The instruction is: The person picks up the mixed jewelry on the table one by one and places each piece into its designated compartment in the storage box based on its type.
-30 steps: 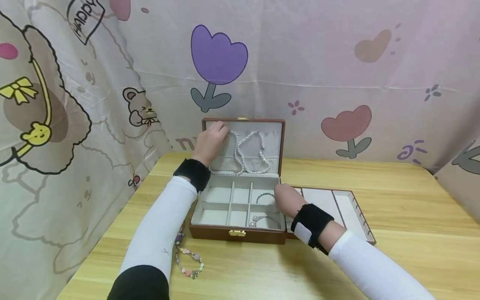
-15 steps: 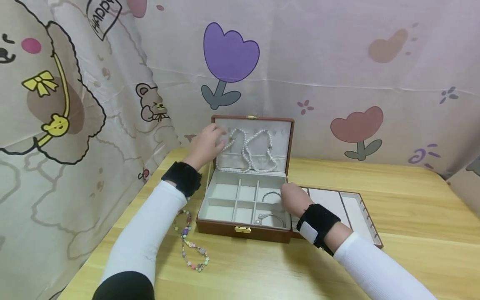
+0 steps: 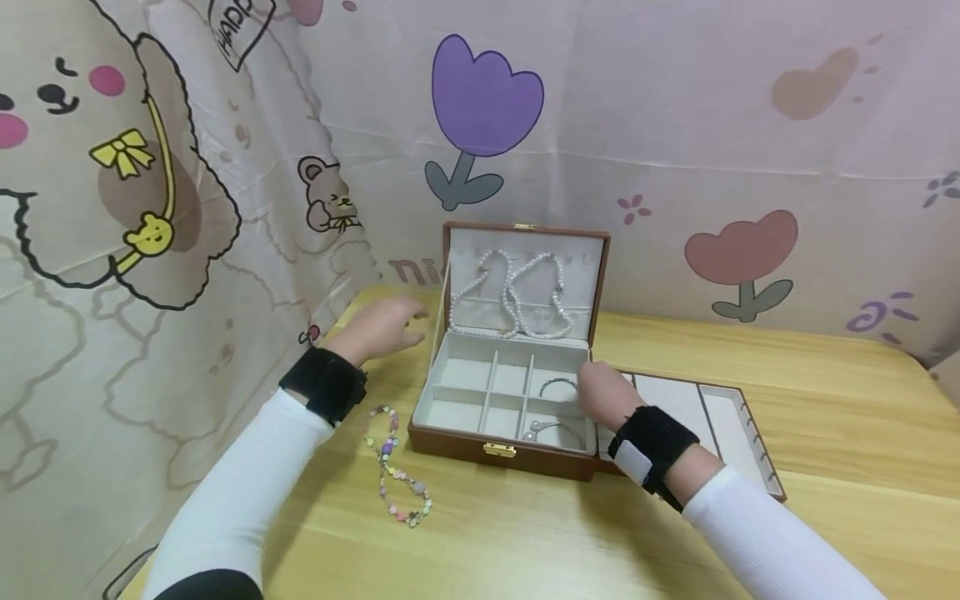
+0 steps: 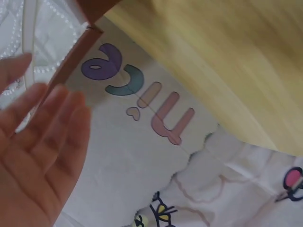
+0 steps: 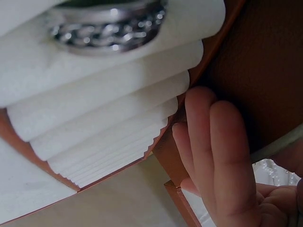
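A brown jewelry box (image 3: 502,446) stands with its lid up on the wooden table. Strung pearl necklaces (image 3: 513,300) lie against the lid's pale lining. Left of the box, my left hand (image 3: 382,327) hovers with fingers extended, touching nothing; the left wrist view shows its loose fingers (image 4: 71,127) near the lid's edge. My right hand (image 3: 606,395) grips the box's right wall, its fingers (image 5: 227,151) along the brown outer side and the thumb across the rim. Two silver bangles, one in the back compartment (image 3: 558,382) and one in the front (image 3: 557,427), occupy the right-hand compartments.
A colorful beaded strand (image 3: 387,450) lies on the table (image 3: 495,533) left of the box. Against the box's right side sits a shallow jewelry tray (image 3: 675,408) with white ring rolls (image 5: 109,94) and a silver ring (image 5: 113,30). A printed curtain (image 3: 637,100) hangs behind.
My left hand has come away from the lid's upper left, moving down and left. The right hand stays at the box's right wall. The whole head view has shifted.
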Action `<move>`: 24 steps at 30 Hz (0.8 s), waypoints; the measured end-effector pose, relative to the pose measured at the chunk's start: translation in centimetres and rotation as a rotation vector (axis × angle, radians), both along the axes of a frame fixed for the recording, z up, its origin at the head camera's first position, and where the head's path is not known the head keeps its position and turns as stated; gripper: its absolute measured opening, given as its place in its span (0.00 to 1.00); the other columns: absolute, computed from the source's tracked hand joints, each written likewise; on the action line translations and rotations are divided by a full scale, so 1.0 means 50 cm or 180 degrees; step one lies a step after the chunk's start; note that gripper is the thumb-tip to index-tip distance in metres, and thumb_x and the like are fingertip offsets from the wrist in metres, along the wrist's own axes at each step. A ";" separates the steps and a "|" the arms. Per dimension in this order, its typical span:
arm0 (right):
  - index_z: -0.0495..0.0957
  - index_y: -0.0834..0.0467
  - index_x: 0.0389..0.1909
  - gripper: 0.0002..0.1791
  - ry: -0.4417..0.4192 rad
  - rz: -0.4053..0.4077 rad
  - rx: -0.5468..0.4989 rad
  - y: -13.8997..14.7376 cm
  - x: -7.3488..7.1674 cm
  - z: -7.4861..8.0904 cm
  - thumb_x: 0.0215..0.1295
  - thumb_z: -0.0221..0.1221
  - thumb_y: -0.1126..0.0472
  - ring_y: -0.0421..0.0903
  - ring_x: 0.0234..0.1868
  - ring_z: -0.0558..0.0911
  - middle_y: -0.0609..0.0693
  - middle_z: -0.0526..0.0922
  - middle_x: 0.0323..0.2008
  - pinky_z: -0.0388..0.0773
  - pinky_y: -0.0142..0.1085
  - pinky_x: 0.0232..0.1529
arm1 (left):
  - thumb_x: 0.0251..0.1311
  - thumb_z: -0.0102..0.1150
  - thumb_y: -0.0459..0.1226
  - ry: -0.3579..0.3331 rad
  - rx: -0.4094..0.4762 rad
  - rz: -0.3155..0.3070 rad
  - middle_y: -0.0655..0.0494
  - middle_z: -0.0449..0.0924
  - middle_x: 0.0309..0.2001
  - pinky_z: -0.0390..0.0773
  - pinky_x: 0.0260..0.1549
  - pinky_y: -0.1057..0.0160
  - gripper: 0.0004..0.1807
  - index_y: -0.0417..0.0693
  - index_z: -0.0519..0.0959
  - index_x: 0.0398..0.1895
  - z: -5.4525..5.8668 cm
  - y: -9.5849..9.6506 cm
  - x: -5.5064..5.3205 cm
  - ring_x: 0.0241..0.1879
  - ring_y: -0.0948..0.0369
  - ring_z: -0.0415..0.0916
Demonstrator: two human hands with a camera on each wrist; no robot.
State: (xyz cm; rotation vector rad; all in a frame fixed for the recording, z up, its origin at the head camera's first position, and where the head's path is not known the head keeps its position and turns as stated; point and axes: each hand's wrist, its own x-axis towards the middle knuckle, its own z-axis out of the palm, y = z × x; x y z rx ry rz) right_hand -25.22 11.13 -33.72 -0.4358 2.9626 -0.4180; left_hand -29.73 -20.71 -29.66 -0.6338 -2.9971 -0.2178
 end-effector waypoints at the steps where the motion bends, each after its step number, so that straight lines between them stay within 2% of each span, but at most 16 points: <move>1: 0.76 0.66 0.24 0.10 -0.0003 0.0005 0.0003 0.001 0.001 0.001 0.60 0.47 0.73 0.44 0.18 0.67 0.52 0.72 0.18 0.62 0.31 0.19 | 0.58 0.56 0.40 -0.0094 -0.0057 -0.0029 0.42 0.76 0.54 0.71 0.55 0.49 0.21 0.39 0.74 0.53 -0.004 -0.005 0.006 0.55 0.47 0.72; 4: 0.76 0.66 0.25 0.10 -0.0024 0.0002 0.0017 0.002 0.002 0.003 0.61 0.47 0.73 0.44 0.18 0.67 0.51 0.72 0.18 0.63 0.31 0.19 | 0.58 0.57 0.40 -0.0347 -0.0137 -0.0028 0.43 0.75 0.54 0.70 0.57 0.49 0.20 0.40 0.75 0.51 -0.016 -0.016 0.022 0.57 0.47 0.71; 8: 0.75 0.66 0.22 0.12 0.0034 0.0060 0.0020 0.003 0.002 0.003 0.61 0.47 0.73 0.43 0.18 0.66 0.51 0.71 0.17 0.62 0.31 0.19 | 0.56 0.59 0.38 -0.0517 -0.0167 -0.0043 0.43 0.76 0.53 0.70 0.57 0.49 0.18 0.39 0.77 0.49 -0.033 -0.032 0.039 0.56 0.47 0.71; 15: 0.72 0.64 0.18 0.13 0.0102 0.0138 0.0011 0.006 0.002 -0.001 0.59 0.46 0.75 0.43 0.17 0.65 0.50 0.69 0.16 0.62 0.31 0.18 | 0.53 0.59 0.33 -0.0782 -0.0167 -0.0269 0.41 0.77 0.50 0.75 0.51 0.50 0.16 0.36 0.78 0.46 -0.058 -0.051 0.070 0.49 0.47 0.75; 19: 0.73 0.64 0.19 0.12 0.0107 0.0149 0.0020 0.006 0.002 0.002 0.58 0.46 0.75 0.43 0.17 0.66 0.51 0.71 0.16 0.63 0.31 0.19 | 0.50 0.59 0.31 -0.0942 -0.0147 -0.0226 0.42 0.78 0.50 0.75 0.51 0.50 0.17 0.36 0.78 0.46 -0.069 -0.059 0.088 0.50 0.47 0.75; 24: 0.73 0.64 0.19 0.12 0.0073 0.0140 0.0040 0.004 0.004 0.004 0.59 0.46 0.74 0.43 0.17 0.67 0.51 0.71 0.16 0.63 0.31 0.18 | 0.48 0.62 0.30 -0.0939 -0.0189 -0.0111 0.45 0.80 0.46 0.76 0.49 0.52 0.15 0.39 0.80 0.42 -0.093 -0.065 0.099 0.46 0.52 0.77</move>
